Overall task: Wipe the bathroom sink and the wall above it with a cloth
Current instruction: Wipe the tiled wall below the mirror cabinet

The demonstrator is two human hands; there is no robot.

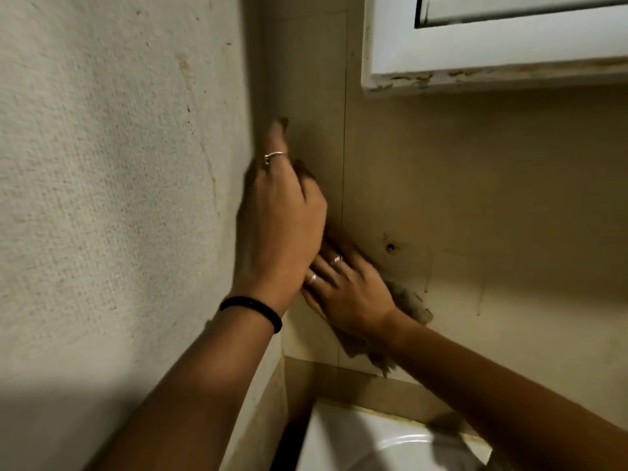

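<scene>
My right hand (346, 290) presses a brownish-grey cloth (407, 300) flat against the beige tiled wall (492, 198) just above the sink. The cloth sticks out below and to the right of the hand. My left hand (282, 212) rests against the same wall near the corner, fingers pointing up, partly covering the right hand's fingertips; it holds nothing. The white sink (367, 447) shows at the bottom, its rim just under my right forearm.
A rough whitish side wall (119, 198) fills the left. A white cabinet or window frame (492, 62) with chipped lower edge hangs at the top right. A small dark hole (390, 247) marks the tile right of the hands.
</scene>
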